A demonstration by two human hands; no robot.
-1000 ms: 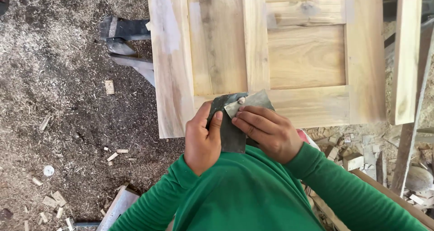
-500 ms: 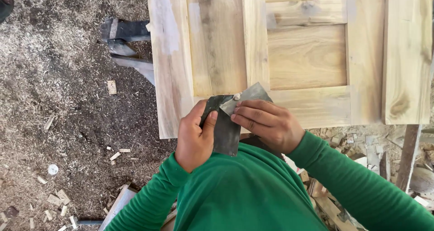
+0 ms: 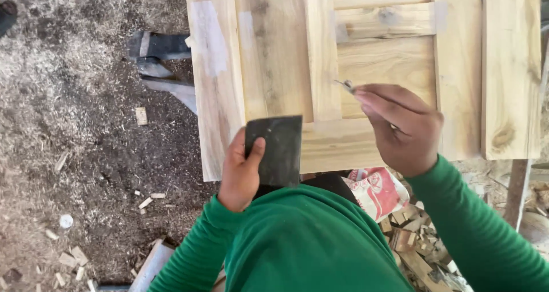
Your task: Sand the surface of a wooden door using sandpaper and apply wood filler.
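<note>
The wooden panel door (image 3: 366, 69) is pale yellow-tan with streaky brown grain, a dark knot near its right edge and whitish-grey smears of filler at the joints. The flat plate (image 3: 274, 150) is dull dark grey to black, the small blade (image 3: 345, 85) is grey metal, and both sleeves are bright green. The floor (image 3: 86, 126) is dark brown earth mottled with pale straw-coloured sawdust, and the sack (image 3: 380, 190) is red and white.

Dirt floor (image 3: 86, 126) covered in sawdust. Small wood offcuts (image 3: 150, 199) scattered on it. Dark metal stand (image 3: 163, 69) on the floor carries the panelled wooden door (image 3: 274, 52).
</note>
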